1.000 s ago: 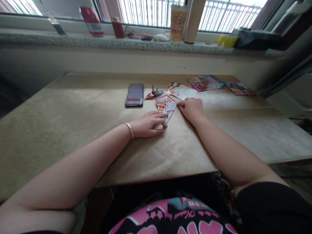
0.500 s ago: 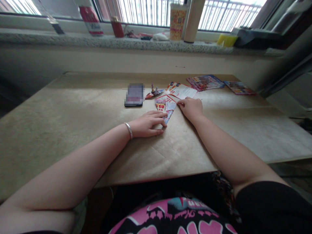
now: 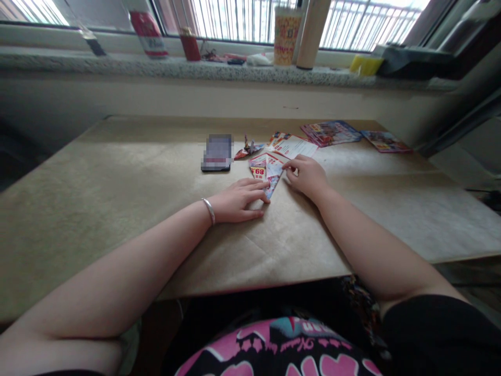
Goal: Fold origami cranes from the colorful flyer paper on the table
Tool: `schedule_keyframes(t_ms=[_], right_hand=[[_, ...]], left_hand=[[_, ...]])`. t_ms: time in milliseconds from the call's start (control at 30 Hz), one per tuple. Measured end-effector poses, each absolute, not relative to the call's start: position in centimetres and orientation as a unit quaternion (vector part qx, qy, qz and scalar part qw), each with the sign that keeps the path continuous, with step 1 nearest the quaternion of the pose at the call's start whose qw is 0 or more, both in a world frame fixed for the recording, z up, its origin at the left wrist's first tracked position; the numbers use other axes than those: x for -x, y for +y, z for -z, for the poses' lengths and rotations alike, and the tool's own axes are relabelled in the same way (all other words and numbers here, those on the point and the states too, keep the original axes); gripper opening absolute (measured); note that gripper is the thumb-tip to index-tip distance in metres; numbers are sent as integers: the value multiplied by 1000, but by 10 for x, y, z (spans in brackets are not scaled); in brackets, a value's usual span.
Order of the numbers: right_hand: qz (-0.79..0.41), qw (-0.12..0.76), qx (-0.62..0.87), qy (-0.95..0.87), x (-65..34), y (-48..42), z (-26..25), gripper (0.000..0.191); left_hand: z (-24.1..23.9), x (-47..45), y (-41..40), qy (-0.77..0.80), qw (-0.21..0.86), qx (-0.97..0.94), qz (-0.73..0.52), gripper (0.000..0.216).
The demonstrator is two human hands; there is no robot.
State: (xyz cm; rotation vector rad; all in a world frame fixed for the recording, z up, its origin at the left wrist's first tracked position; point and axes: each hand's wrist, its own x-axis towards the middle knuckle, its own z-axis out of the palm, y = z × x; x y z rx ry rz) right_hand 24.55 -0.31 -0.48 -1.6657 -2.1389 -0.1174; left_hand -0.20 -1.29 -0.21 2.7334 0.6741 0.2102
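Note:
A printed paper sheet [image 3: 274, 170], folded into a pointed kite-like shape, lies on the table between my hands. My left hand [image 3: 243, 199] rests on its lower left part with fingers stretched out, and a silver bangle circles that wrist. At the sheet's right edge, my right hand [image 3: 305, 175] pinches the paper between thumb and forefinger. Just behind the sheet sits a folded paper crane [image 3: 249, 148] in red and dark print. A white leaflet [image 3: 298, 147] lies flat beyond my right hand.
Left of the crane lies a phone [image 3: 217, 153]. Stacked colourful leaflets [image 3: 331, 132] and a second pile [image 3: 385, 141] lie at the back right of the table [image 3: 117, 183]. Behind, the windowsill [image 3: 219, 70] holds a can [image 3: 147, 34], a patterned cup [image 3: 287, 36] and other items.
The sheet's upper right flap has turned inward over the paper, with my right fingers moving slightly along its edge. My left hand stays in place on the paper.

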Motion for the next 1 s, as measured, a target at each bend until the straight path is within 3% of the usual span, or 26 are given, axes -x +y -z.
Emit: schedule_keyframes(t_ms=[100,300,1000], right_hand=[[-17,198,503,-841,-238,-14,3,24],[-47,188,455,-869,-233,-22,3,22],[91,138,628,-761,-246,8,7,34]], left_hand=[[3,1,-14,244,148,-956,-71,35],[1,2,-13,245,163,-953,-64,36],[-2,1,-12,244,160,-955,-48,37]])
